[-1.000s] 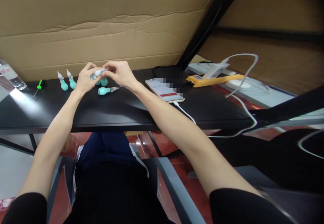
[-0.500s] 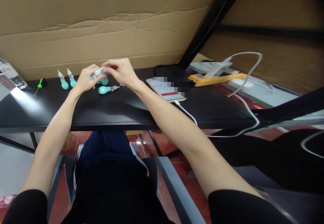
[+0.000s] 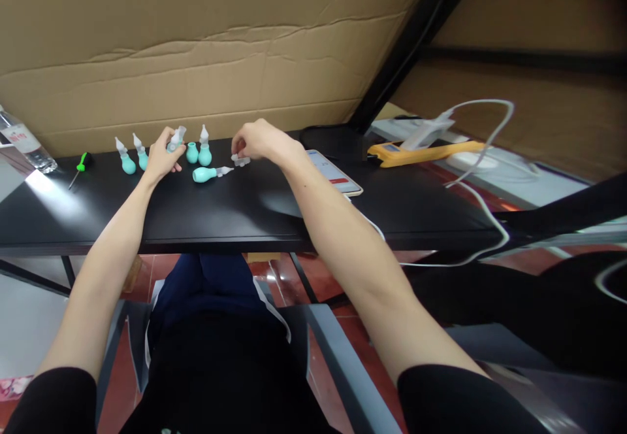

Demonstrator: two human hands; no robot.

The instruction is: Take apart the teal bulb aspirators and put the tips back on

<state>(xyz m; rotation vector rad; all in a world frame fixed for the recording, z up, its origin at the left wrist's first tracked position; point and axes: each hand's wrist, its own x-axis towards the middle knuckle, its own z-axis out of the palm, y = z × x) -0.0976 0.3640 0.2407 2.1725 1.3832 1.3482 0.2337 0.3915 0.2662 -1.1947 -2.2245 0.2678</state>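
In the upper left of the frame the left hand [image 3: 159, 154] rests on the black table [image 3: 220, 208], its fingers curled around a small teal bulb syringe with a clear nozzle [image 3: 175, 140]; the nozzle sticks up above the fingertips, tilted slightly right, while the bulb is mostly hidden in the grip. To the right, near the frame's upper centre, the right hand [image 3: 259, 140] reaches down with its fingertips pinched narrow on a small clear plastic piece [image 3: 240, 159] that sits on the table just under them.

Between the two hands two teal bulbs [image 3: 198, 152] stand upright side by side, and just in front of them another teal bulb syringe [image 3: 209, 173] lies on its side, nozzle pointing right toward the clear piece. Left of the left hand two more bulb syringes [image 3: 134, 156] stand upright. Farther left lie a green-handled screwdriver [image 3: 79, 165] and a water bottle [image 3: 24, 144]. A smartphone [image 3: 337, 176] lies beside the right forearm.
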